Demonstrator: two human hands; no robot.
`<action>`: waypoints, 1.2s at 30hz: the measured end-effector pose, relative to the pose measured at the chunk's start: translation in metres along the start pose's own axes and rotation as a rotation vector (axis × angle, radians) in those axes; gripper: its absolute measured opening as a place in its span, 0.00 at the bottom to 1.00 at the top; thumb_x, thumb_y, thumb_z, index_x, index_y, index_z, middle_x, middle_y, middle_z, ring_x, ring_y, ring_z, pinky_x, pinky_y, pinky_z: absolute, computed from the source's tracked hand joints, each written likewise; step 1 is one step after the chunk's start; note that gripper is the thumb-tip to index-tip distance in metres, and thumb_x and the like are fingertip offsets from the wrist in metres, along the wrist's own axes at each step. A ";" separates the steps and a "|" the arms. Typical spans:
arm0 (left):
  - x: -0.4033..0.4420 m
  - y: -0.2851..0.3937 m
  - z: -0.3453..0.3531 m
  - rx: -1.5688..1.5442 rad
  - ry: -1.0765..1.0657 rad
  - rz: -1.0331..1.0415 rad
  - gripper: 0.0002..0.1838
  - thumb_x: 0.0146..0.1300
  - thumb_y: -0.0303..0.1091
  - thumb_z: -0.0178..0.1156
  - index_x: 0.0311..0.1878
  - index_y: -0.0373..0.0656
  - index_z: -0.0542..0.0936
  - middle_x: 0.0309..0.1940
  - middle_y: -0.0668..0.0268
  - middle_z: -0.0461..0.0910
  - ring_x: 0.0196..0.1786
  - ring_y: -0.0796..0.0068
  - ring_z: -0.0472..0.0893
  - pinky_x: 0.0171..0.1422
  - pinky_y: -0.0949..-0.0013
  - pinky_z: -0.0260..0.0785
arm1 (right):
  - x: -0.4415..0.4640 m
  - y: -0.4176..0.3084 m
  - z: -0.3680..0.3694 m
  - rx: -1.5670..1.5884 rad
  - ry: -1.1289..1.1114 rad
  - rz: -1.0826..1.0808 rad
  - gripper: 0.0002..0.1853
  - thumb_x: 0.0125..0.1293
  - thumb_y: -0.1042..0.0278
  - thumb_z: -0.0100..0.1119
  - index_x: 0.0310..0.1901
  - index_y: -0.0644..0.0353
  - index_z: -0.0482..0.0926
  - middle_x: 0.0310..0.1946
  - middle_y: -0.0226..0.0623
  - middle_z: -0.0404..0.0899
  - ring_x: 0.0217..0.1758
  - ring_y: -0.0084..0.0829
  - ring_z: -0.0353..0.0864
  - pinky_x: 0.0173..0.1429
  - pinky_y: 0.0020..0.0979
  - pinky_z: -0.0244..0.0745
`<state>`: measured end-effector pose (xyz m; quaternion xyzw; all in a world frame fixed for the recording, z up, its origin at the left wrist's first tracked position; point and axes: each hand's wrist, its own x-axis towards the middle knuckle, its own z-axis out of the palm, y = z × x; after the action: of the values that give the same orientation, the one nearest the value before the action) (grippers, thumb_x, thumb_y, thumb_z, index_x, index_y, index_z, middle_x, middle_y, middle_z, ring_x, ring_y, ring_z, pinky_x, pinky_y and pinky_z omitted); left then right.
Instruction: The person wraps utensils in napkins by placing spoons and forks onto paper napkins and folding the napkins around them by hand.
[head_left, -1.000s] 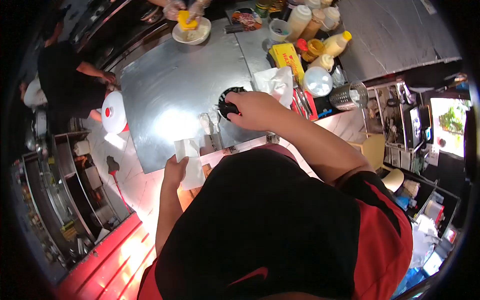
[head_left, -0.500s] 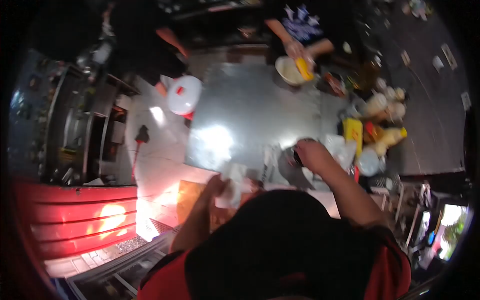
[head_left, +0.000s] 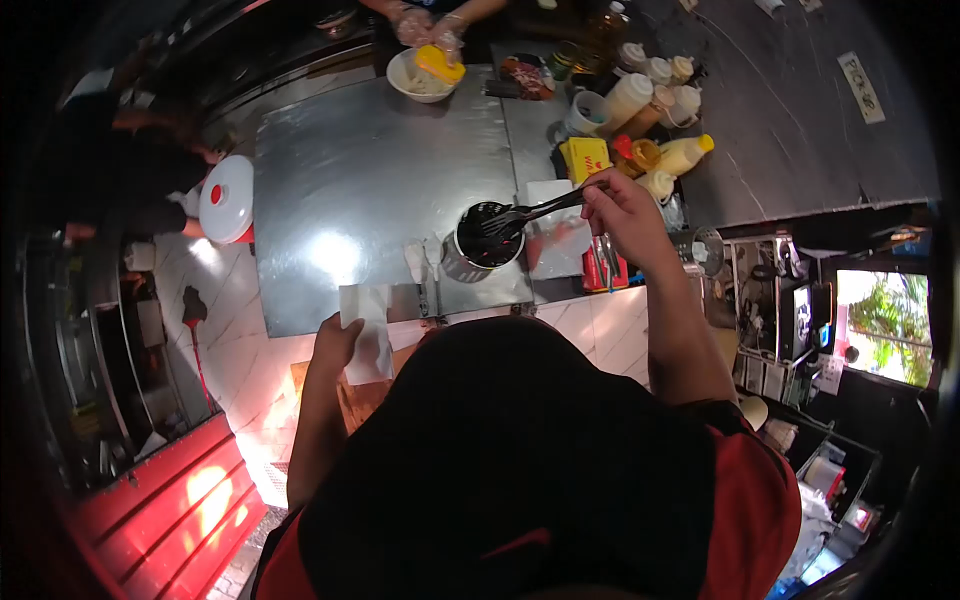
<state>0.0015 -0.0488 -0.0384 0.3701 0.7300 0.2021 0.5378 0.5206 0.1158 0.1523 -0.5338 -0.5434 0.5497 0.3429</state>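
Note:
My right hand [head_left: 625, 215] grips the handle end of a black fork [head_left: 545, 208]. The fork's tines are over the mouth of a round container [head_left: 464, 268] with dark contents that I cannot make out singly. At the table's near edge, my left hand [head_left: 337, 343] pinches a white paper piece [head_left: 368, 335], perhaps a napkin or a paper sleeve. Two light-handled utensils [head_left: 433, 262] lie between the paper and the container.
Across the steel table [head_left: 350, 160], a person's gloved hands hold a yellow object [head_left: 438, 65] over a white bowl [head_left: 405, 78]. Squeeze bottles [head_left: 630, 98] and a yellow box [head_left: 585, 158] stand at the right. A white-lidded container [head_left: 228, 198] is at the left edge.
My right hand has drawn back from the container, and the fork now shows in it. The left hand still holds the white paper. The view has swung to the right.

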 end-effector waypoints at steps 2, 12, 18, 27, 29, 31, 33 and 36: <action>-0.009 0.029 0.003 0.032 -0.007 -0.008 0.18 0.77 0.32 0.66 0.64 0.31 0.84 0.49 0.58 0.91 0.47 0.68 0.88 0.56 0.60 0.81 | -0.011 0.012 -0.012 0.096 0.037 -0.019 0.08 0.86 0.66 0.60 0.53 0.62 0.80 0.33 0.31 0.83 0.29 0.19 0.80 0.35 0.25 0.75; 0.009 0.037 -0.003 -0.018 -0.098 -0.025 0.19 0.75 0.32 0.66 0.63 0.30 0.84 0.49 0.59 0.90 0.49 0.70 0.87 0.57 0.63 0.79 | -0.084 0.105 -0.065 0.752 0.705 -0.009 0.09 0.88 0.62 0.57 0.53 0.59 0.76 0.36 0.38 0.83 0.30 0.28 0.81 0.38 0.32 0.80; 0.016 0.045 -0.009 -0.008 -0.133 -0.034 0.18 0.75 0.31 0.64 0.62 0.30 0.85 0.49 0.59 0.90 0.49 0.68 0.87 0.58 0.63 0.79 | -0.090 0.163 -0.027 0.715 0.914 0.119 0.10 0.88 0.62 0.55 0.54 0.60 0.75 0.37 0.39 0.85 0.31 0.27 0.82 0.35 0.29 0.79; 0.026 0.052 -0.024 -0.060 -0.126 -0.052 0.15 0.77 0.29 0.65 0.62 0.33 0.84 0.48 0.62 0.89 0.47 0.71 0.87 0.54 0.66 0.79 | -0.088 0.173 0.003 0.220 0.913 0.208 0.11 0.85 0.64 0.59 0.55 0.65 0.79 0.34 0.39 0.88 0.31 0.28 0.86 0.35 0.33 0.81; 0.023 0.053 -0.026 -0.039 -0.140 -0.063 0.15 0.77 0.28 0.65 0.62 0.33 0.84 0.48 0.62 0.89 0.47 0.71 0.87 0.54 0.66 0.78 | -0.091 0.187 0.002 0.016 0.945 0.226 0.13 0.82 0.62 0.62 0.52 0.66 0.81 0.32 0.44 0.88 0.32 0.36 0.89 0.37 0.39 0.81; 0.026 0.047 -0.029 -0.041 -0.150 -0.066 0.15 0.77 0.28 0.65 0.62 0.33 0.84 0.49 0.62 0.89 0.47 0.71 0.87 0.53 0.66 0.78 | -0.094 0.188 0.000 -0.154 0.949 0.253 0.15 0.80 0.60 0.64 0.50 0.67 0.83 0.32 0.49 0.89 0.34 0.45 0.90 0.40 0.45 0.82; 0.026 0.043 -0.028 -0.065 -0.154 -0.067 0.15 0.77 0.28 0.65 0.62 0.33 0.84 0.48 0.62 0.89 0.46 0.71 0.87 0.53 0.67 0.78 | -0.100 0.186 0.000 -0.288 0.921 0.292 0.16 0.78 0.58 0.65 0.49 0.67 0.84 0.34 0.56 0.88 0.38 0.56 0.91 0.44 0.50 0.82; 0.023 0.040 -0.025 -0.095 -0.158 -0.092 0.15 0.76 0.28 0.65 0.62 0.33 0.84 0.48 0.62 0.89 0.46 0.71 0.87 0.53 0.67 0.78 | -0.104 0.177 -0.002 -0.378 0.810 0.381 0.17 0.77 0.56 0.64 0.50 0.66 0.85 0.35 0.60 0.88 0.42 0.62 0.90 0.48 0.52 0.83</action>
<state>-0.0124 -0.0033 -0.0170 0.3251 0.6910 0.1819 0.6195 0.5785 -0.0146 0.0042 -0.8479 -0.3492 0.2420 0.3171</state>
